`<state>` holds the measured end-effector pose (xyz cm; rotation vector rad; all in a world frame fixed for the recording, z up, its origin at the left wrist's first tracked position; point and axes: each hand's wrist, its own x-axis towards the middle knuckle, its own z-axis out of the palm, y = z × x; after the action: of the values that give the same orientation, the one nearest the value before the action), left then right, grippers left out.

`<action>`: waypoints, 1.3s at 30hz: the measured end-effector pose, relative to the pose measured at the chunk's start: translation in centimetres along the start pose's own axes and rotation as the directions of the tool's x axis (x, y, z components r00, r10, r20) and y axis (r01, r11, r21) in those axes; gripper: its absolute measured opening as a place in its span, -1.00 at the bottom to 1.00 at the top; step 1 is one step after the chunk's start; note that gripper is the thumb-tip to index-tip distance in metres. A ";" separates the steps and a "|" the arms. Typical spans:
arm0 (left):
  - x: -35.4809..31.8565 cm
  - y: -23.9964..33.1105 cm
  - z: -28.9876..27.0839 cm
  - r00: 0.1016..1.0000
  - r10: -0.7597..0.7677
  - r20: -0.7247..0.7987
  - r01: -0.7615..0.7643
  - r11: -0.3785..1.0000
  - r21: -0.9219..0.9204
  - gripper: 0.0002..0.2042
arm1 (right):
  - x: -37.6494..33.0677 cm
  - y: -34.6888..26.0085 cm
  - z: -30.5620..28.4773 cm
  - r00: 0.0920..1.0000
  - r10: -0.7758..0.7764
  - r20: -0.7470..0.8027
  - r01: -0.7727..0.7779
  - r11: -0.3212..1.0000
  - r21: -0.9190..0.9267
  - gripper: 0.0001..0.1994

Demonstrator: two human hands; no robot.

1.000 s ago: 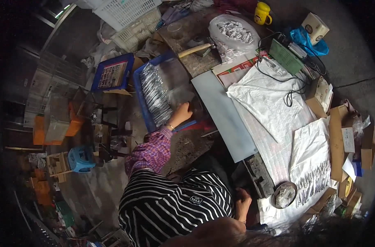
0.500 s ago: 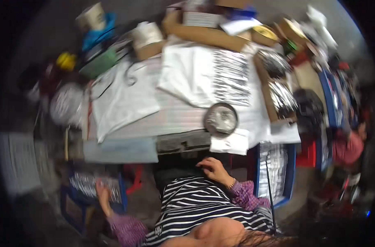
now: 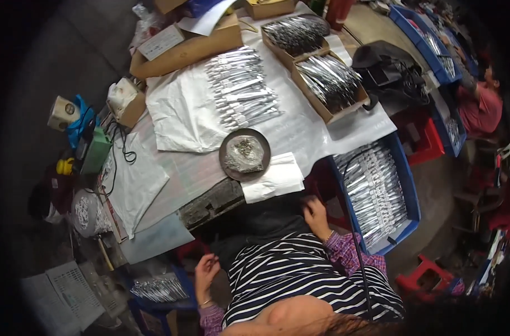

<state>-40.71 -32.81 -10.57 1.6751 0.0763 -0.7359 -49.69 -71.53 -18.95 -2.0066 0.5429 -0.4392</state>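
My left hand is raised beside my lap, its fingers loosely bent and apart, with nothing visible in them. Below and to its left, a blue crate holds slim silver metal pieces. Over my lap at the table's front edge is my right hand. Its fingers are loosely bent, partly in shadow, and nothing shows in them. Just right of it stands a long blue crate full of similar silver pieces. A round dark dish with a plastic bag of small metal parts sits near the table edge.
Rows of silver pieces lie on white cloth. Cardboard boxes with dark-tipped metal rods stand to the right, beside a black bag. A red stool is at the right. Another person sits at far right.
My left hand has come out of the left crate and moved right, toward my lap. My right hand has shifted right. The view has turned toward the right.
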 end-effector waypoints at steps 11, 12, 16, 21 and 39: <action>9.4 6.5 13.9 0.828 0.382 0.411 -0.559 0.499 0.662 -0.89 | -10.2 13.0 4.3 0.870 0.486 -0.080 -0.492 0.853 -0.172 -0.73; 10.1 6.0 13.8 0.801 0.419 0.429 -0.595 0.478 0.646 -0.87 | -10.4 12.7 4.6 0.904 0.406 -0.137 -0.423 0.895 -0.142 -0.71; 10.4 4.6 13.8 0.805 0.423 0.416 -0.590 0.498 0.635 -0.84 | -12.9 11.8 3.7 0.961 0.250 -0.123 -0.276 0.911 -0.306 -0.62; 9.4 4.1 13.3 0.874 0.375 0.310 -0.480 0.560 0.676 -0.83 | -15.1 15.6 4.9 0.987 0.149 -0.051 -0.158 0.934 -0.322 -0.62; 7.6 1.0 12.9 0.822 0.529 0.209 -0.551 0.649 0.525 -0.85 | -7.8 12.3 8.0 0.972 0.230 0.048 -0.203 0.926 -0.318 -0.67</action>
<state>-39.70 -47.34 -14.25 2.0968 -0.7241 -0.3265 -54.44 -66.75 -34.19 -2.2207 0.8125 -0.1368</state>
